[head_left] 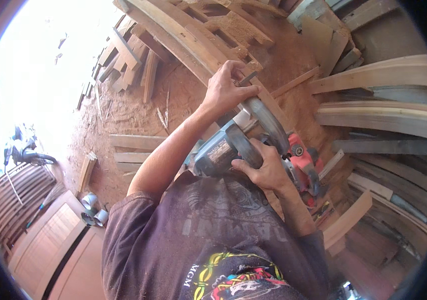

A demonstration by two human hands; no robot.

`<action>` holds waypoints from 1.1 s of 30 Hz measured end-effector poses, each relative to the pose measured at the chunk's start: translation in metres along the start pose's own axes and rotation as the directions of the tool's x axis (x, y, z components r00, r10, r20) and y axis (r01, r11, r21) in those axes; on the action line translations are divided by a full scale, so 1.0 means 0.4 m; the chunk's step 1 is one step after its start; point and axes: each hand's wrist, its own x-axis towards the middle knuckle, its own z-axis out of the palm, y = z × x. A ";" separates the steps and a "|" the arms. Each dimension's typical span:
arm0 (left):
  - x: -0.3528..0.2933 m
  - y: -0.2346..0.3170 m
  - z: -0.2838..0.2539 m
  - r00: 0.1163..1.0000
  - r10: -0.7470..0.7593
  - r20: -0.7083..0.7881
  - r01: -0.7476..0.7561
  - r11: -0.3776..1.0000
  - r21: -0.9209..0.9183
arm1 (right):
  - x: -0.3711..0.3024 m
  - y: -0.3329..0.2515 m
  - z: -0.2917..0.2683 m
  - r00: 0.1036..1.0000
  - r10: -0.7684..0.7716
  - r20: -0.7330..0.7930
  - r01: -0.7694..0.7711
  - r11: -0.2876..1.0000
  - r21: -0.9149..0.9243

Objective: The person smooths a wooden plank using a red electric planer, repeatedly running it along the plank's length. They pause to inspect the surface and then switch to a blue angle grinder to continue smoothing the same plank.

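Note:
A circular saw [217, 152] with a blue-grey motor housing and a dark loop handle sits close to my body, over a wooden beam. My right hand [268, 167] is wrapped round its dark handle [244, 146]. Farther forward, my left hand [227, 90] bends over the beam [268, 100], fingers and thumb closing about a thin grey strip [248, 78]. That strip's far part is hidden by the hand. Beside the left thumb runs the saw's rounded grey guard or tube [267, 122]. A red power tool [303, 160] lies just right of my right hand.
Long wooden beams [183, 37] reach away at the top. Offcuts [128, 55] are heaped at the far left, above sawdust-covered ground [123, 115]. Curved planks [378, 117] are stacked on the right. Wooden panels [53, 235] lie at the lower left.

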 end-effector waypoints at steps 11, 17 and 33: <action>-0.008 -0.085 0.021 0.913 -0.350 -0.212 0.345 0.937 -0.058 | 0.001 -0.003 0.014 1.000 0.009 -0.015 -0.010 1.000 -0.020; 0.000 -0.092 0.009 0.922 -0.364 -0.133 0.358 0.931 -0.066 | 0.004 -0.013 0.009 1.000 0.007 -0.008 -0.007 0.999 -0.037; -0.001 -0.066 0.001 0.924 -0.356 -0.139 0.342 0.933 -0.114 | 0.001 -0.025 0.015 0.997 -0.018 -0.075 0.016 0.999 -0.036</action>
